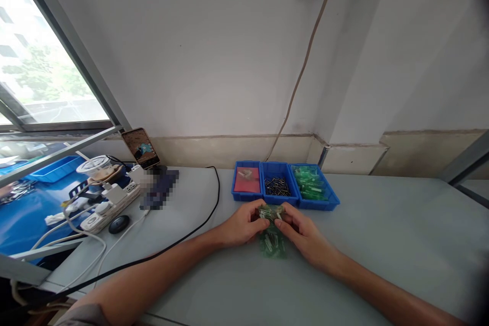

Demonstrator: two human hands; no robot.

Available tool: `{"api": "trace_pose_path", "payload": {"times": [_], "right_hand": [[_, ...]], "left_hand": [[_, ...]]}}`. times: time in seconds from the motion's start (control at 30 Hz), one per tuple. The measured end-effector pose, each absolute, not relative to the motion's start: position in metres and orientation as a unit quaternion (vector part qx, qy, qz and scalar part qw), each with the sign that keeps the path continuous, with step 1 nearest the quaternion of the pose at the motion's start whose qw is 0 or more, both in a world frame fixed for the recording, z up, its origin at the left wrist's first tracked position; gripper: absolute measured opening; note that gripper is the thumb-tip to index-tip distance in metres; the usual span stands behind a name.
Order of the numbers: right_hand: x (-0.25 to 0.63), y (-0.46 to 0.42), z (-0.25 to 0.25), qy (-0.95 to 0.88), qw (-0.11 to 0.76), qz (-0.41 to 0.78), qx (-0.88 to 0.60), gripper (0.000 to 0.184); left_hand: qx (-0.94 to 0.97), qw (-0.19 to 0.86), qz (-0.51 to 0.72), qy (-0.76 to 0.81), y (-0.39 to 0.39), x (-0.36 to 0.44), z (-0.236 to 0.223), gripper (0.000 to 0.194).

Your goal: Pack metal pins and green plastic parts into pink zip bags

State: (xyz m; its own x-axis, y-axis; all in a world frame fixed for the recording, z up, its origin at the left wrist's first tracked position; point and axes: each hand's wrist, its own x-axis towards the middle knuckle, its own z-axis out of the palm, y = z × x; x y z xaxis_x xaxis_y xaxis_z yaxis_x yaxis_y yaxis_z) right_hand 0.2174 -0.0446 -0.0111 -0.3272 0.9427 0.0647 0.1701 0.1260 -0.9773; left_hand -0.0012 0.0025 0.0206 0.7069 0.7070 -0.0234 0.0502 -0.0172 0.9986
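A see-through green plastic bag (272, 244) with several small pale, slim pieces inside is pinched between both hands over the table. My left hand (244, 223) grips its upper left side, thumb across the front. On the upper right side, my right hand (303, 232) closes thumb and fingers on the same bag. Just beyond the hands stand three blue bins side by side. The left bin (234, 191) has a pink sheet with a few small clear pieces on it. Dark metal screws (277, 187) fill the middle one. Green plastic bags (310, 183) lie in the right bin.
A black cable (183, 238) crosses the table at left. A power strip (110, 209) with plugs, a black mouse (118, 224) and a propped phone (140, 146) stand farther left. Behind a metal frame is a blue surface (34, 219). The wall borders the table's back.
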Motion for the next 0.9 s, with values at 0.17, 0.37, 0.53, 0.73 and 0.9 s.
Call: {"api": "trace_pose_path", "payload": {"times": [0.17,0.37,0.53,0.73,0.9], "right_hand": [[0.2174,-0.0443,-0.0121,-0.642,0.386,0.499,-0.436,0.038],[0.2171,-0.0448,-0.0106,-0.642,0.392,0.489,-0.442,0.041],[0.2161,-0.0456,-0.0079,-0.636,0.397,0.487,-0.448,0.044],[0.2165,-0.0455,-0.0089,-0.635,0.398,0.485,-0.451,0.043],[0.2161,-0.0458,-0.0082,-0.631,0.402,0.486,-0.451,0.043]], "left_hand": [[0.67,0.638,0.254,0.283,0.0028,-0.001,0.0209,0.03],[0.671,0.636,0.257,0.281,0.003,-0.0009,0.0208,0.031],[0.667,0.64,0.255,0.282,0.0024,-0.0009,0.0213,0.033],[0.668,0.638,0.256,0.286,0.0018,-0.0011,0.0218,0.033],[0.668,0.639,0.256,0.282,0.0014,-0.0012,0.0225,0.033]]}}
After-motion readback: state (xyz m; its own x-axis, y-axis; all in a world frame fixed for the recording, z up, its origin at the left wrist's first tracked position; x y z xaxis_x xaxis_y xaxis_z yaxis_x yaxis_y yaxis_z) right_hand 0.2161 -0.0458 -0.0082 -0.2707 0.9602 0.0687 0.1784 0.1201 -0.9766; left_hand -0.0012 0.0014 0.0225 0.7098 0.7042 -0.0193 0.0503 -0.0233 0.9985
